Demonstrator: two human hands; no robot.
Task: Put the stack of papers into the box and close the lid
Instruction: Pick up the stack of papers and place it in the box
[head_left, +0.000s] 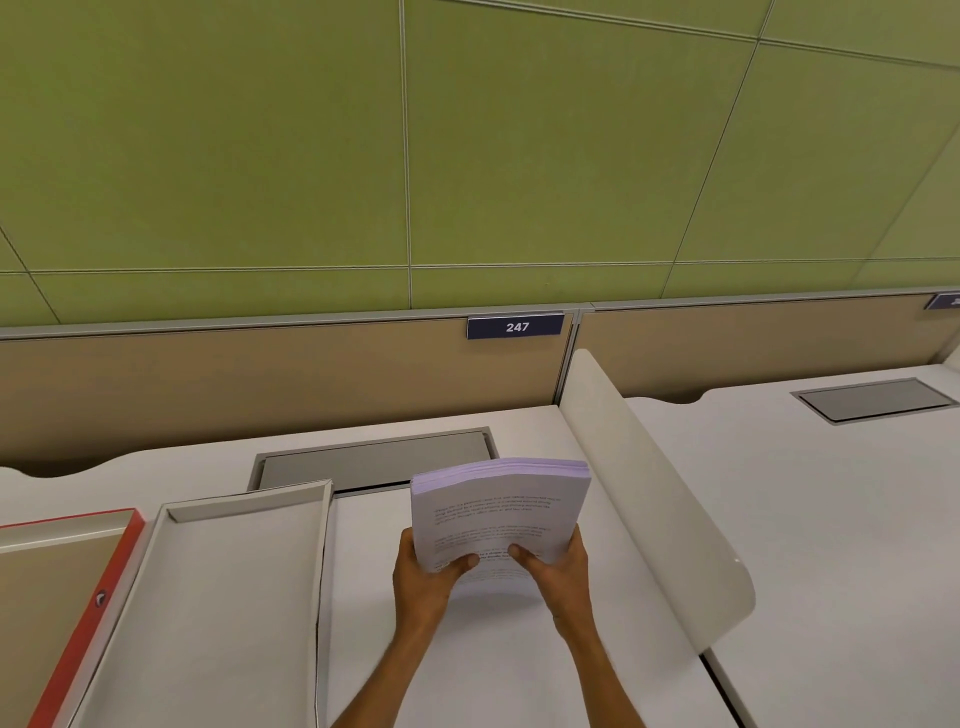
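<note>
Papers (498, 512) gripped at near edge: left hand (423, 577) and right hand (558, 574) both pinching, thumbs on top. Box (234, 587) left of left hand, open.

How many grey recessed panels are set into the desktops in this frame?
2. One panel lies in the near desk behind the open box; the other panel sits in the neighbouring desk at far right. Others may lie out of view.

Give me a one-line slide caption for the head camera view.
Both hands, left and right, hold the stack of papers above the desk, right of the open white box.
</note>
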